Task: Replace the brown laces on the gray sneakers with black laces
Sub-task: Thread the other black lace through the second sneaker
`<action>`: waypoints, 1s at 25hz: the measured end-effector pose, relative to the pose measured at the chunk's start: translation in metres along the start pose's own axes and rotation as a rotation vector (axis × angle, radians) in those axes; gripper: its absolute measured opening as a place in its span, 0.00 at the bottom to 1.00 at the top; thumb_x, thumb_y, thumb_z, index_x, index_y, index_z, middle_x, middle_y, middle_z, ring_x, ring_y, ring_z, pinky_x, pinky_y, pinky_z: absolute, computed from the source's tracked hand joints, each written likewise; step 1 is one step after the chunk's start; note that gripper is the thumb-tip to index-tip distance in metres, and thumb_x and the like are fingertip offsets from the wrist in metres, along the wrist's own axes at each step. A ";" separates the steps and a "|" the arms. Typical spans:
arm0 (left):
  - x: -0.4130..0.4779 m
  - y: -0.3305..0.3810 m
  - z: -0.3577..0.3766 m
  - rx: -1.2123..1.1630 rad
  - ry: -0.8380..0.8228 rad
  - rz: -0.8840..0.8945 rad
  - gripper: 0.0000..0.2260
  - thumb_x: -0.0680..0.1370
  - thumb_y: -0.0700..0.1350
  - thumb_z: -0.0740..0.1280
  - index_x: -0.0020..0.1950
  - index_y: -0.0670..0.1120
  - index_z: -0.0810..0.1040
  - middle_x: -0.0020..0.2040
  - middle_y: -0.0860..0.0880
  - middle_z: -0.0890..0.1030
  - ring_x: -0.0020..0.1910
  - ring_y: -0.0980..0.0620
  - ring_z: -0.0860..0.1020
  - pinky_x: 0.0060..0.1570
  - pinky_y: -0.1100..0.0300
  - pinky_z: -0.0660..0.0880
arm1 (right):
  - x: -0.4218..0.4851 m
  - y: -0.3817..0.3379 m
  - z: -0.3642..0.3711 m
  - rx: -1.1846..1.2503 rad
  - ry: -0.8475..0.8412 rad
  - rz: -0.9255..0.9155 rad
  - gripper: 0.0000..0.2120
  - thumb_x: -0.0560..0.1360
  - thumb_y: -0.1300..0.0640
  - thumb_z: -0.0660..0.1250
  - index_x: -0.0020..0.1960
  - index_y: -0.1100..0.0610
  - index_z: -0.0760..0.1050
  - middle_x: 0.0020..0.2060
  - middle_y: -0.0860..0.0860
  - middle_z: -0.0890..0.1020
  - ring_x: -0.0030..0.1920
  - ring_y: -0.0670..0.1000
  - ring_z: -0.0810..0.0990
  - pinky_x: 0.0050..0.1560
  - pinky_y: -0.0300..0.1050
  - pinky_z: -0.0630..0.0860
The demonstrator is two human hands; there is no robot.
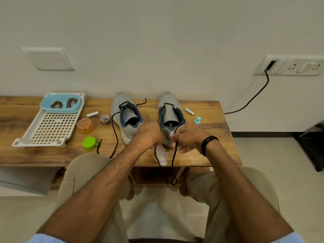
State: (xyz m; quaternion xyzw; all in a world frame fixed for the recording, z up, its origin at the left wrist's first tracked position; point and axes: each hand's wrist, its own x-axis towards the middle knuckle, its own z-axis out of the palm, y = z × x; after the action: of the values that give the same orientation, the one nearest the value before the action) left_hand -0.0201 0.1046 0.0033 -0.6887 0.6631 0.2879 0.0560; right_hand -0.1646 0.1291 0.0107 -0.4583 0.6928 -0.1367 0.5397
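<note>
Nearest the person, two strands of black lace (173, 162) hang from the hands over the front edge of the counter (215, 151), just short of the heel of the gray sneaker (171, 111). Both hands sit at that heel. The left hand (149, 135) has its fingers curled around one strand and the right hand (188, 140) pinches the other, though blur hides the fingertips. Held level like this, the ends can presumably be evened before threading up the eyelets. Only a bar near this sneaker's toe looks laced, so the work on it seems early.

Left of the gray sneaker, side by side with it, stands the other sneaker (122, 116). It carries a loose lace (114, 135) in black, whose tail trails toward the person. Further left of the gray sneaker are a green cup (89, 143), an orange jar (85, 125) and a white tray (50, 132). At the tray's far end a blue tub (60, 110) holds the brown laces (56, 104), probably set aside to stay out of the way.
</note>
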 end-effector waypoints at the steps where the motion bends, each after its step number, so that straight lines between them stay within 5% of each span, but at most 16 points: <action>1: 0.002 -0.002 -0.003 0.047 0.101 0.018 0.13 0.77 0.43 0.67 0.62 0.43 0.74 0.54 0.43 0.78 0.50 0.45 0.81 0.46 0.53 0.79 | -0.005 -0.004 -0.008 0.192 0.003 -0.078 0.10 0.79 0.56 0.66 0.50 0.64 0.79 0.39 0.56 0.84 0.34 0.50 0.81 0.36 0.41 0.82; 4: 0.008 0.005 -0.008 -0.506 0.211 0.188 0.18 0.80 0.51 0.65 0.68 0.46 0.70 0.62 0.42 0.76 0.57 0.45 0.78 0.57 0.49 0.78 | -0.004 -0.013 -0.022 0.672 0.094 -0.266 0.11 0.77 0.58 0.69 0.52 0.68 0.79 0.42 0.60 0.85 0.37 0.53 0.84 0.36 0.41 0.82; 7: 0.001 0.020 -0.019 -1.049 -0.214 0.122 0.20 0.84 0.56 0.57 0.55 0.42 0.79 0.40 0.45 0.83 0.36 0.49 0.82 0.37 0.58 0.80 | 0.012 -0.024 -0.029 0.947 0.257 -0.321 0.08 0.77 0.60 0.70 0.48 0.67 0.79 0.39 0.58 0.84 0.37 0.51 0.85 0.38 0.40 0.82; 10: 0.002 0.013 -0.030 -0.909 -0.117 0.168 0.17 0.83 0.51 0.61 0.46 0.42 0.83 0.30 0.52 0.75 0.28 0.54 0.73 0.29 0.62 0.70 | 0.028 -0.027 -0.047 0.976 0.583 -0.198 0.07 0.77 0.61 0.69 0.41 0.62 0.78 0.37 0.57 0.83 0.32 0.49 0.83 0.42 0.46 0.83; 12: 0.012 0.004 -0.037 -0.782 0.097 0.203 0.15 0.82 0.51 0.63 0.42 0.45 0.83 0.34 0.53 0.76 0.32 0.56 0.72 0.33 0.63 0.67 | 0.038 -0.020 -0.052 0.453 0.825 -0.073 0.11 0.77 0.52 0.68 0.41 0.59 0.79 0.42 0.57 0.84 0.39 0.53 0.84 0.46 0.50 0.82; 14: 0.022 -0.001 -0.040 -0.708 0.199 0.254 0.16 0.82 0.52 0.62 0.41 0.46 0.83 0.39 0.52 0.78 0.36 0.58 0.73 0.36 0.65 0.67 | 0.037 -0.020 -0.041 -0.053 0.932 -0.161 0.18 0.76 0.44 0.68 0.56 0.57 0.78 0.53 0.54 0.81 0.51 0.53 0.80 0.48 0.45 0.75; 16: 0.026 0.003 -0.040 -0.686 0.206 0.312 0.16 0.82 0.52 0.62 0.38 0.47 0.82 0.35 0.50 0.78 0.33 0.58 0.73 0.35 0.62 0.68 | 0.035 -0.027 -0.028 -0.095 0.699 -0.485 0.21 0.76 0.44 0.68 0.64 0.54 0.74 0.55 0.47 0.77 0.53 0.45 0.76 0.50 0.42 0.71; 18: 0.031 0.008 -0.037 -0.671 0.206 0.334 0.16 0.80 0.51 0.63 0.37 0.46 0.81 0.35 0.43 0.81 0.33 0.53 0.75 0.39 0.56 0.73 | 0.031 -0.034 -0.016 0.025 0.315 -0.633 0.14 0.78 0.47 0.67 0.57 0.54 0.80 0.43 0.40 0.82 0.44 0.39 0.79 0.45 0.40 0.75; 19: 0.032 0.008 -0.037 -0.652 0.202 0.326 0.15 0.79 0.50 0.64 0.37 0.45 0.82 0.38 0.42 0.83 0.36 0.52 0.77 0.41 0.54 0.75 | 0.034 -0.032 -0.015 0.041 0.256 -0.636 0.12 0.78 0.48 0.68 0.53 0.55 0.83 0.38 0.41 0.83 0.40 0.40 0.80 0.42 0.42 0.77; 21: 0.031 0.006 -0.039 -0.617 0.162 0.285 0.14 0.80 0.50 0.65 0.38 0.46 0.84 0.43 0.47 0.85 0.43 0.52 0.80 0.45 0.56 0.73 | 0.039 -0.028 -0.024 0.000 0.462 -0.541 0.12 0.76 0.48 0.70 0.46 0.57 0.85 0.37 0.46 0.85 0.41 0.47 0.83 0.45 0.49 0.80; 23: 0.032 -0.001 -0.043 -0.590 0.143 0.229 0.15 0.81 0.51 0.64 0.40 0.46 0.84 0.48 0.50 0.83 0.49 0.54 0.77 0.47 0.59 0.68 | 0.040 -0.022 -0.042 -0.038 0.798 -0.302 0.13 0.77 0.49 0.69 0.43 0.59 0.84 0.39 0.52 0.85 0.44 0.54 0.83 0.44 0.46 0.77; 25: 0.036 -0.007 -0.045 -0.596 0.146 0.219 0.15 0.82 0.50 0.64 0.41 0.44 0.83 0.49 0.49 0.82 0.50 0.54 0.76 0.45 0.60 0.68 | 0.036 -0.015 -0.052 -0.093 0.960 -0.137 0.11 0.78 0.50 0.68 0.50 0.57 0.83 0.51 0.54 0.84 0.50 0.56 0.82 0.45 0.43 0.73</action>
State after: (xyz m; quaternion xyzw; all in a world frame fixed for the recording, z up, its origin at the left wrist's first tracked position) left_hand -0.0002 0.0529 0.0217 -0.6180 0.6220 0.4237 -0.2273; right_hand -0.2029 0.0765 0.0181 -0.4115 0.8372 -0.3366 0.1281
